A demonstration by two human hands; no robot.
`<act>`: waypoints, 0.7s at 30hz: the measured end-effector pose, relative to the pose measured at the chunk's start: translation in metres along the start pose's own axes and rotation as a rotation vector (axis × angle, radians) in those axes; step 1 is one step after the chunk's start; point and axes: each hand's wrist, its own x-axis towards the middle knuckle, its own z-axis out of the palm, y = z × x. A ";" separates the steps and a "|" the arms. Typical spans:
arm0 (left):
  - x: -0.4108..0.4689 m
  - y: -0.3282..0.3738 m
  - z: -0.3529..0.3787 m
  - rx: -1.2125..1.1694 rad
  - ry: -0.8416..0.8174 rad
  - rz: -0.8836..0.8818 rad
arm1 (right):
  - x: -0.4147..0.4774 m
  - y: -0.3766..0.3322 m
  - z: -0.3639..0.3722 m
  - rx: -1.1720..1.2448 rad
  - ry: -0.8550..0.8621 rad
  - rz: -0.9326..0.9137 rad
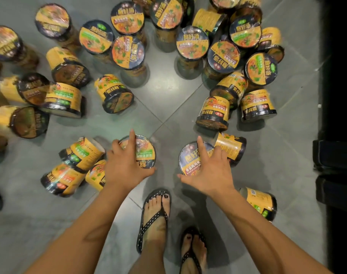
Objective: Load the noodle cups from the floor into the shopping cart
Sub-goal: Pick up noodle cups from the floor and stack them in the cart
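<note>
I am looking down on a grey tiled floor (168,107), where noodle cups (192,44) are standing and lying scattered from nine o'clock round to two o'clock. Near centre, the left hand (127,165) is grasping an upright left cup (146,153), its fingers (132,139) curling over the lid rim. At its three o'clock, the right hand (210,173) is spreading over the upright right cup (188,161); whether it is gripping I cannot tell.
</note>
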 end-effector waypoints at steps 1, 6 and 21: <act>-0.019 -0.001 -0.016 -0.014 -0.009 -0.016 | -0.014 -0.004 -0.014 0.034 -0.030 0.002; -0.127 -0.005 -0.100 -0.084 -0.053 -0.089 | -0.099 -0.028 -0.095 0.049 -0.148 -0.062; -0.460 0.020 -0.263 -0.231 0.042 -0.325 | -0.385 -0.063 -0.269 -0.212 -0.153 -0.229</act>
